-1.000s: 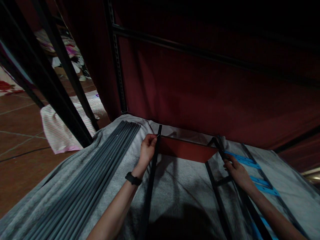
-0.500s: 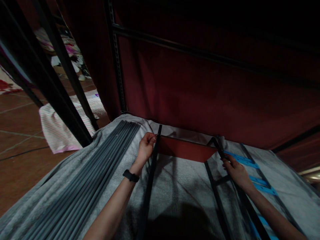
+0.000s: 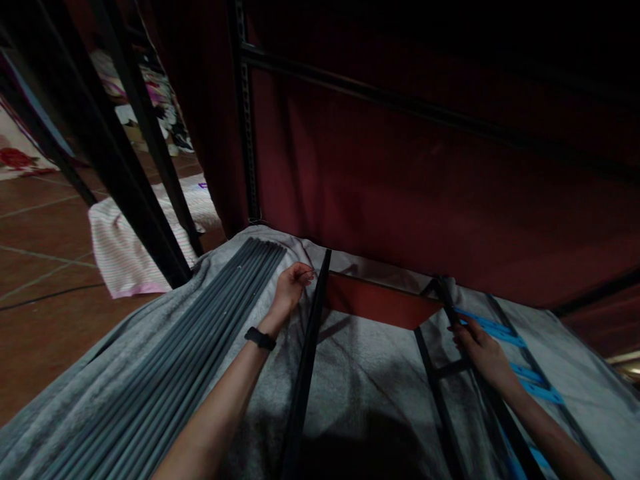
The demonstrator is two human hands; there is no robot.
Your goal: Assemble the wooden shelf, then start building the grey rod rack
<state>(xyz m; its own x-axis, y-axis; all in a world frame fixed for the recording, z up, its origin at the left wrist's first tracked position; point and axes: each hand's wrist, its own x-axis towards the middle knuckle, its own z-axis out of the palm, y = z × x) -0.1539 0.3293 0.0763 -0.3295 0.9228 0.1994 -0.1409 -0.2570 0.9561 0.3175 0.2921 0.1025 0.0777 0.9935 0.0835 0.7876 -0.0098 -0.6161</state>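
On a grey-cloth-covered surface (image 3: 360,387), two bare hands work at a black metal frame with a red panel.

From the left: a striped cloth (image 3: 125,257) lies on the tiled floor; one bundle of grey rods (image 3: 200,347), too tightly packed to count, rests on the grey cloth. Just right of it the left hand (image 3: 290,290), a black watch (image 3: 260,339) on its wrist, has fingertips pinched together at the top of a black bar (image 3: 310,347). That bar joins the red panel (image 3: 380,303). Further right, the right hand (image 3: 483,353) is closed around a second black bar (image 3: 453,320), with blue strips (image 3: 500,330) beneath. No readable writing shows.
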